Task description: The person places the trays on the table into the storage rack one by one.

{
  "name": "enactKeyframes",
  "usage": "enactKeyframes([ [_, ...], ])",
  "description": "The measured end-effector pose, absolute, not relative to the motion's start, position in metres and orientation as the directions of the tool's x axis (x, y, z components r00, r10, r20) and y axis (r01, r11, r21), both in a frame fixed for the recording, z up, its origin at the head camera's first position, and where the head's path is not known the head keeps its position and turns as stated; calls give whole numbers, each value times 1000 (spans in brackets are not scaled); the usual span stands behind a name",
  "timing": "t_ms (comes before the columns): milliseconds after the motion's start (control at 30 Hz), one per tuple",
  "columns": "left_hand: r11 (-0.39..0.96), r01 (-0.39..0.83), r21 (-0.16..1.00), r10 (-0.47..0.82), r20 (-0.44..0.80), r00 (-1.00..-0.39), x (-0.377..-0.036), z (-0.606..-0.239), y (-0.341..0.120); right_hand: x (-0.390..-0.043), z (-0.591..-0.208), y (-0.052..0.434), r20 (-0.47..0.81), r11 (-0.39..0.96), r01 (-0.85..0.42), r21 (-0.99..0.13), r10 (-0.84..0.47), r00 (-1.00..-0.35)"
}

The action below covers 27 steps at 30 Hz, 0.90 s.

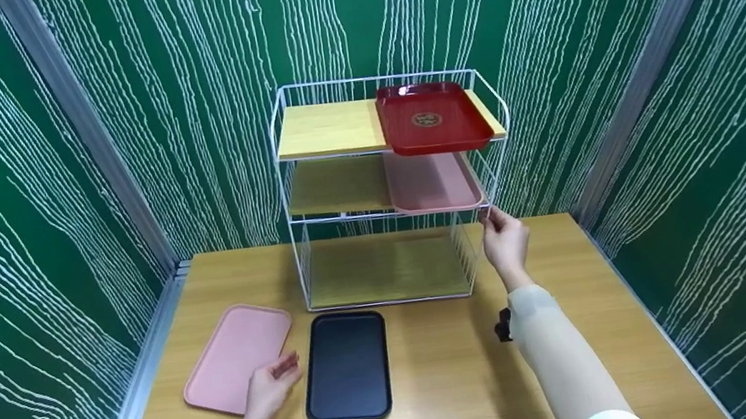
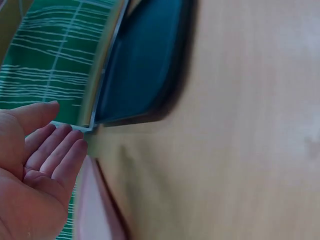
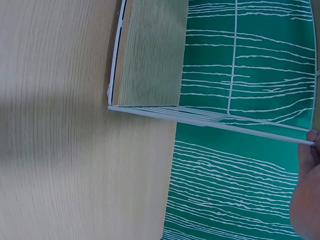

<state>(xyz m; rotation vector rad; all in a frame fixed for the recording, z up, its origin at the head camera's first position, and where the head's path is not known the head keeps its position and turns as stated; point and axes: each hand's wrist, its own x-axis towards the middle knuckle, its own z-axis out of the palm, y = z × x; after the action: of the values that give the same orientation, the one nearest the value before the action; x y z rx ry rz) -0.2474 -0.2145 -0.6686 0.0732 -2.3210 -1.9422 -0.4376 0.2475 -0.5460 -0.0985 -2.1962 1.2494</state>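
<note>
A white wire rack [image 1: 298, 262] with three wooden shelves stands at the back of the table. My right hand [image 1: 507, 244] pinches its front right post just below the middle shelf; in the right wrist view the fingertips [image 3: 311, 142] meet the white wire. On that shelf's right side lies a pink tray [image 1: 433, 183], and a dark red tray [image 1: 437, 118] rests on the top shelf above it. My left hand [image 1: 271, 389], fingers relaxed and holding nothing, is between another pink tray [image 1: 240, 349] and a black tray [image 1: 346, 368] on the table.
The wooden table [image 1: 445, 373] reaches back to green walls with white wavy lines [image 1: 202, 116]. Metal posts [image 1: 91, 124] stand at both back corners. The bottom shelf [image 1: 384, 266] sits near table level, behind the black tray.
</note>
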Motion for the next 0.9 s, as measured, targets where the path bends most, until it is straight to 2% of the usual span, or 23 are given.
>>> enactKeyframes([
  [333,207,36,978,-50,47,-998,-235,-711,-211,-436,-545,247,417,508,-200,-838,359,-835],
  [500,234,61,970,-23,69,-997,-231,-716,-204,-437,-546,247,421,504,-204,-839,363,-832],
  [700,284,98,954,-44,115,-992,-229,-717,-198,-438,-547,248,472,566,-212,-796,363,-804],
  [900,299,55,953,-85,85,-993,-226,-721,-193,-437,-548,248,455,551,-205,-809,365,-812],
])
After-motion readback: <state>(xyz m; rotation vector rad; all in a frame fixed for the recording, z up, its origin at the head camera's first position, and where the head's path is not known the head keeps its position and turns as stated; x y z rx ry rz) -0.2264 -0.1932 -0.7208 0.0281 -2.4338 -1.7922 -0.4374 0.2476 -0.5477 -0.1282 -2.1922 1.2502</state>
